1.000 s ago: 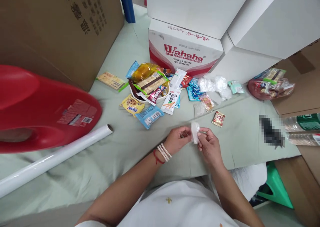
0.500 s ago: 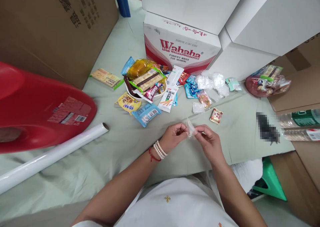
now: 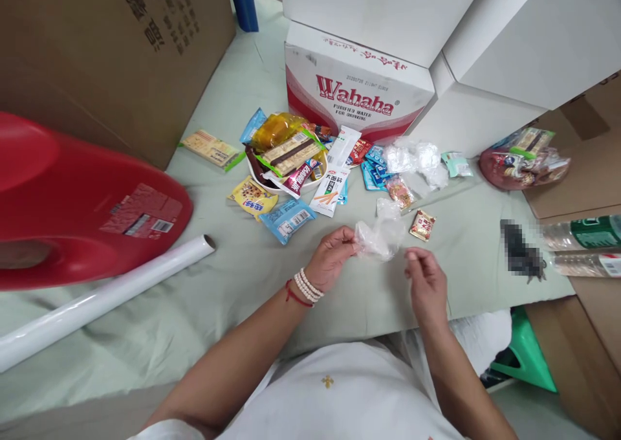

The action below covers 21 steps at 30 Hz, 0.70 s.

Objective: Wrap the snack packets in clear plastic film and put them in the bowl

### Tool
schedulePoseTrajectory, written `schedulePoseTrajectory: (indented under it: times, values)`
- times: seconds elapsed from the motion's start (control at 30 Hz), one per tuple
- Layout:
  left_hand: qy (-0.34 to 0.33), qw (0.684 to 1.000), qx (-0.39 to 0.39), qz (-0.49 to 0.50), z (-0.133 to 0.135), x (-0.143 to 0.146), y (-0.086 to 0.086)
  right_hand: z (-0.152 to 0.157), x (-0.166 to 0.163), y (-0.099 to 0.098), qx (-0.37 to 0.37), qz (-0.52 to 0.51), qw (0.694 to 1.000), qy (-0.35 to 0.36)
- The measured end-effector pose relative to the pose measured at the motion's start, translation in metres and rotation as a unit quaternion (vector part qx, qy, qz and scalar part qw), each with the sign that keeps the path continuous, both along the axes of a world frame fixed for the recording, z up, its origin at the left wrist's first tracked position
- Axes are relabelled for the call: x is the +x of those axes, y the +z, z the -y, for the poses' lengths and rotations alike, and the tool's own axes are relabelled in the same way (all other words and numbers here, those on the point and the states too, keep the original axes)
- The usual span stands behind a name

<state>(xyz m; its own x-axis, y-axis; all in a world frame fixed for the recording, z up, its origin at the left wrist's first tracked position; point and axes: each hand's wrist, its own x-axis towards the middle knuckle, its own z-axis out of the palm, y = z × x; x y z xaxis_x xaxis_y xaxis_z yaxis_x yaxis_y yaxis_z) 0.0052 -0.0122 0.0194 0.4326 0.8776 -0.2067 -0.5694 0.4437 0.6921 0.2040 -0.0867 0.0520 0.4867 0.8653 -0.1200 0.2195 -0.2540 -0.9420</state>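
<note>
My left hand [image 3: 334, 255], with a beaded bracelet and a red cord at its wrist, pinches a crinkled piece of thin clear plastic film [image 3: 376, 241]. The film is spread out between my hands, above the cloth-covered table. To its right, my right hand [image 3: 427, 281] is closed, thumb against the bent fingers. A small gap shows between it and the film, and anything inside those fingers is hidden. Just beyond my right hand lies a small red and gold packet [image 3: 422, 225]. More crumpled clear plastic [image 3: 414, 158] lies farther back beside blue sachets [image 3: 374, 168].
A white bowl [image 3: 252, 176] overflows with wrapped snacks; a yellow packet [image 3: 253, 197] and a blue packet [image 3: 288, 220] lie before it. Left are a red jug [image 3: 87, 200] and a white roll [image 3: 107, 301]. A Wahaba-style water carton [image 3: 359, 90] stands behind. Bottles [image 3: 582, 233] lie right.
The plastic film, bunched small between both hands before, is now spread wider. My right hand has moved right and away from it; my left hand keeps its pinch.
</note>
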Motion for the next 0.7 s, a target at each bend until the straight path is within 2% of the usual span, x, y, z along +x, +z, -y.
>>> schedulePoseTrajectory:
  times: [0.07, 0.1, 0.13, 0.2, 0.23, 0.3, 0.37, 0.43, 0.53, 0.6, 0.67, 0.7]
  values:
    - [-0.009, 0.999, 0.038, -0.017, 0.000, 0.000, -0.001, -0.004, 0.002, 0.004, 0.087, 0.060, 0.994, -0.021]
    - [-0.018, 0.998, 0.054, -0.018, 0.001, 0.001, -0.002, -0.008, 0.001, 0.006, 0.109, 0.065, 0.992, -0.001]
    - [-0.025, 0.997, 0.066, -0.017, 0.002, 0.001, -0.003, -0.012, -0.001, 0.008, 0.107, 0.060, 0.992, 0.040]
    - [-0.025, 0.998, 0.063, -0.012, 0.003, 0.004, -0.004, -0.023, -0.007, 0.010, 0.047, 0.031, 0.991, 0.122]
    - [-0.017, 0.999, 0.049, -0.010, 0.003, 0.005, -0.004, -0.028, -0.011, 0.009, 0.013, 0.010, 0.990, 0.141]
    - [0.019, 1.000, 0.007, -0.012, 0.000, 0.005, -0.004, -0.035, -0.015, 0.007, -0.018, -0.036, 0.991, 0.129]
    - [0.044, 0.998, -0.019, -0.027, -0.006, 0.001, -0.004, -0.038, -0.012, 0.006, -0.009, -0.085, 0.993, 0.086]
    - [0.029, 0.998, -0.019, -0.056, -0.013, -0.007, -0.002, -0.038, 0.001, 0.009, -0.017, -0.137, 0.989, 0.053]
    - [-0.093, 0.989, 0.007, -0.111, -0.020, -0.021, 0.002, -0.036, 0.029, 0.018, -0.074, -0.191, 0.978, 0.023]
    - [-0.193, 0.970, 0.038, -0.142, -0.020, -0.026, 0.003, -0.038, 0.046, 0.025, -0.109, -0.195, 0.974, 0.022]
    - [-0.270, 0.948, 0.062, -0.154, -0.018, -0.028, 0.003, -0.045, 0.057, 0.029, -0.102, -0.173, 0.980, 0.009]
    - [-0.294, 0.941, 0.064, -0.152, -0.016, -0.027, 0.002, -0.049, 0.061, 0.030, -0.069, -0.155, 0.985, -0.014]
